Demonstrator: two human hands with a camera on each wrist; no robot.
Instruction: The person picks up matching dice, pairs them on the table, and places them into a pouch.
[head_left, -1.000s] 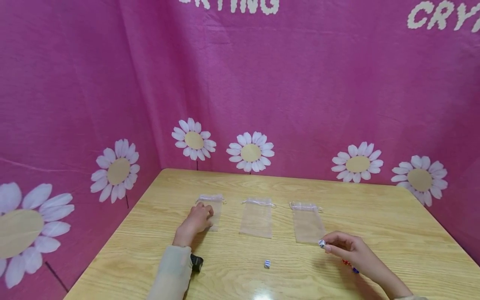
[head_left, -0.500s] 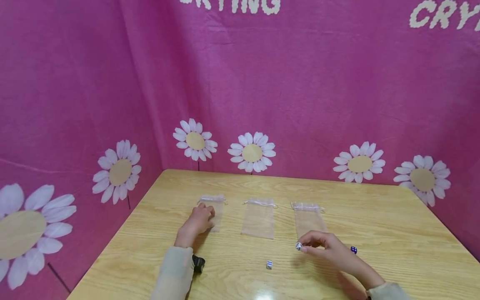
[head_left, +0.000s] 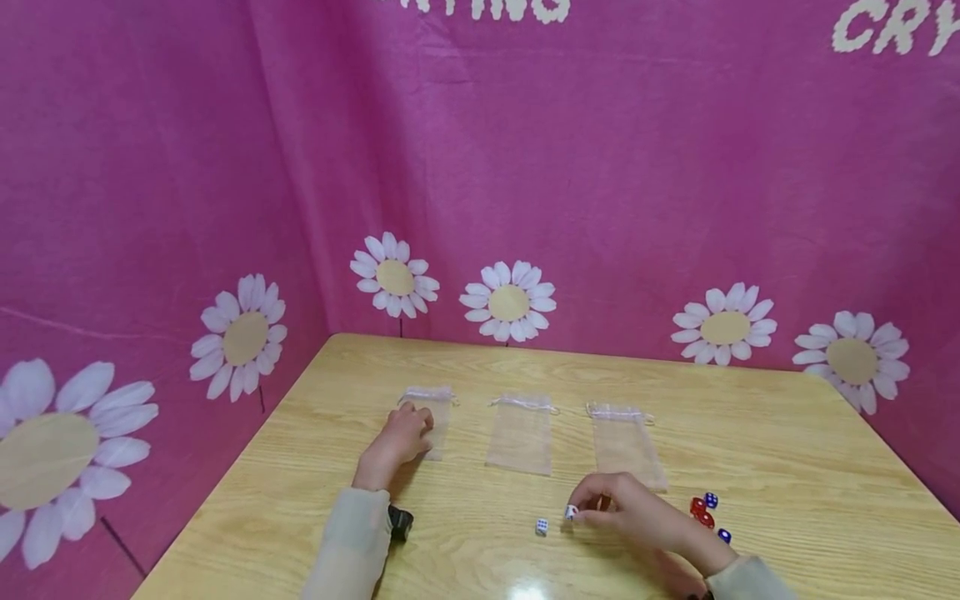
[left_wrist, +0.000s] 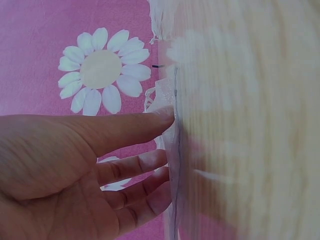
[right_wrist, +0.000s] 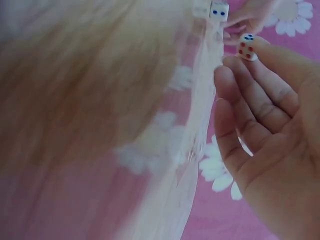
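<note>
My right hand (head_left: 630, 510) pinches a white die (head_left: 572, 512) between thumb and forefinger, low over the wooden table. In the right wrist view, this die (right_wrist: 246, 48) shows red and blue pips. Just left of it, a second white die (head_left: 542, 527) with blue pips lies on the table. My left hand (head_left: 399, 439) rests with loosely bent fingers on the left sheer drawstring pouch (head_left: 441, 433), covering part of it. In the left wrist view, the fingertips (left_wrist: 162, 116) touch the thin fabric at the tabletop.
Two more sheer pouches lie flat, a middle one (head_left: 519, 437) and a right one (head_left: 628, 450). Right of my right hand sit two red dice (head_left: 698, 506) and two blue dice, one farther back (head_left: 712, 500) and one nearer (head_left: 724, 536). A pink flowered curtain (head_left: 600, 208) hangs behind the table.
My right hand has moved left with the white die and come down beside the other white die. The red and blue dice have come into full view. The left hand stays on its pouch.
</note>
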